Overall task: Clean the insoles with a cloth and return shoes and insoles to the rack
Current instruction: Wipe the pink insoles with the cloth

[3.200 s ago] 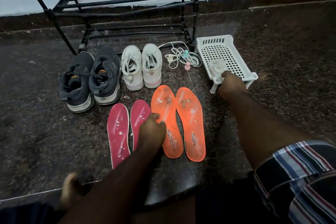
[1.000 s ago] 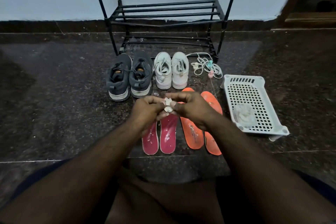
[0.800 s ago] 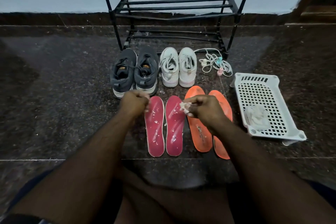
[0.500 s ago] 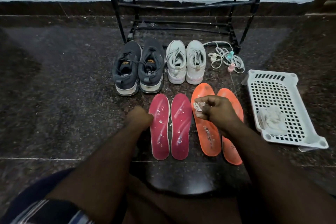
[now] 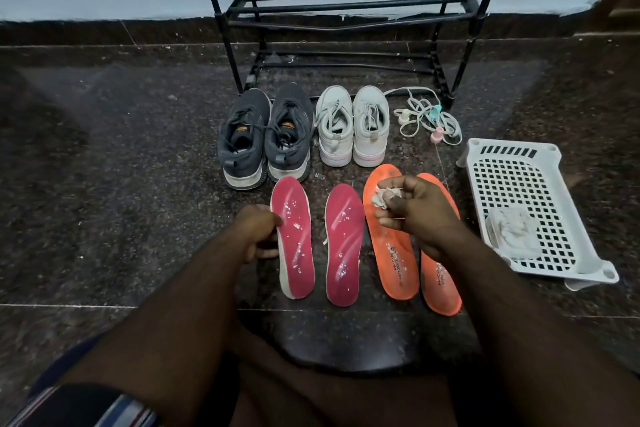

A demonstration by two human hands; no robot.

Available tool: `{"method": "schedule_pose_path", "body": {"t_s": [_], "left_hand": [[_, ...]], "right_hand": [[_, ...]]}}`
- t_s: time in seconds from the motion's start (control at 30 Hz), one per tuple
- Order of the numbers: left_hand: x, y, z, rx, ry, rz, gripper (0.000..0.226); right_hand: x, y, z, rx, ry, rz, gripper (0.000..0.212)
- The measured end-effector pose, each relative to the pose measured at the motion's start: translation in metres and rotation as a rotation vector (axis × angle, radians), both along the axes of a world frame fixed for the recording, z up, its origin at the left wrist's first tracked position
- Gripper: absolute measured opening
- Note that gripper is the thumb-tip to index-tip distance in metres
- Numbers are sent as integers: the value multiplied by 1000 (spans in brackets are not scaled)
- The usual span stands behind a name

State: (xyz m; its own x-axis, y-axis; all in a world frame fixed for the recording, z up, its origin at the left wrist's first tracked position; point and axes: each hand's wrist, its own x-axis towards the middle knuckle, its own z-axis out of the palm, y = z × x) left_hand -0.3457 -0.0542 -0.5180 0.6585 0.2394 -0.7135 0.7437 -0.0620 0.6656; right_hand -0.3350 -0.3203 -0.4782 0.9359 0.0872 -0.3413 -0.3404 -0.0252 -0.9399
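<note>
Dark speckled stone floor (image 5: 104, 156) runs out from you to a pale wall. The black metal rack (image 5: 346, 7) stands against that wall, straight ahead; both tiers you can see carry nothing.

To your right sits a white perforated basket (image 5: 512, 180), long axis running away from you, with a crumpled white cloth (image 5: 512, 230) in its near end.

In front of the rack, the dark grey shoes (image 5: 265, 139) stand side by side, toes toward the rack, heels toward you. The white shoes (image 5: 351, 126) sit just right of them, same heading. A tangle of white cord with small pastel clips (image 5: 427, 120) lies right of the white pair, near the rack's leg.

Four insoles lie in a row nearer you, long axes running away from you, toes toward the shoes. The right pink insole (image 5: 343, 246) lies flat, flecked with white bits. The two orange insoles (image 5: 394, 263) lie flat beside it, partly hidden under your right forearm.

Your left hand (image 5: 258, 236) grips the left pink insole (image 5: 294, 236) at its outer edge, thumb on top; that edge is tilted up, showing the pale underside rim.

Your right hand (image 5: 412, 208) hovers over the orange pair, fingers pinching a small wadded cloth piece (image 5: 382, 196).
</note>
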Motion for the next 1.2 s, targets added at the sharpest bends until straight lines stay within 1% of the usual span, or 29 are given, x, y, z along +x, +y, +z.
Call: {"method": "schedule_pose_path", "body": {"t_s": [0.2,0.33,0.57,0.63,0.73,0.8,0.9,1.0,1.03,1.1,1.17,1.2], "left_hand": [[-9,-9,2,-16,-38,35,19],[-10,-9,-2,-6,-63,56,23],[-11,-3,6,-81,-72,21,30],[-12,-4,16,-128,-88,-5,30],[-16,-12,35,-247,-130,-48,31],[-21,-23,49,-334,-168,-60,29],[-29,-45,65,-454,-219,-39,23],[-38,-63,69,-563,-270,50,18],[-39,-68,68,-611,-278,91,24],[-41,-76,65,-745,-254,134,47],[-41,-83,62,-877,-207,108,72],[-40,-85,61,-922,-197,92,80]], "right_hand": [[-8,0,6,1,24,15,17],[-11,0,5,-27,25,41,16],[-13,7,3,-58,39,103,16],[-15,11,3,-38,47,108,15],[-19,17,9,7,54,84,16],[-24,22,16,90,69,54,17],[-32,27,26,221,68,25,19],[-36,25,32,272,56,-28,19],[-37,24,34,294,57,-42,18],[-40,24,39,337,65,-51,18],[-46,25,41,334,56,-38,16],[-48,25,41,299,42,-29,15]]}}
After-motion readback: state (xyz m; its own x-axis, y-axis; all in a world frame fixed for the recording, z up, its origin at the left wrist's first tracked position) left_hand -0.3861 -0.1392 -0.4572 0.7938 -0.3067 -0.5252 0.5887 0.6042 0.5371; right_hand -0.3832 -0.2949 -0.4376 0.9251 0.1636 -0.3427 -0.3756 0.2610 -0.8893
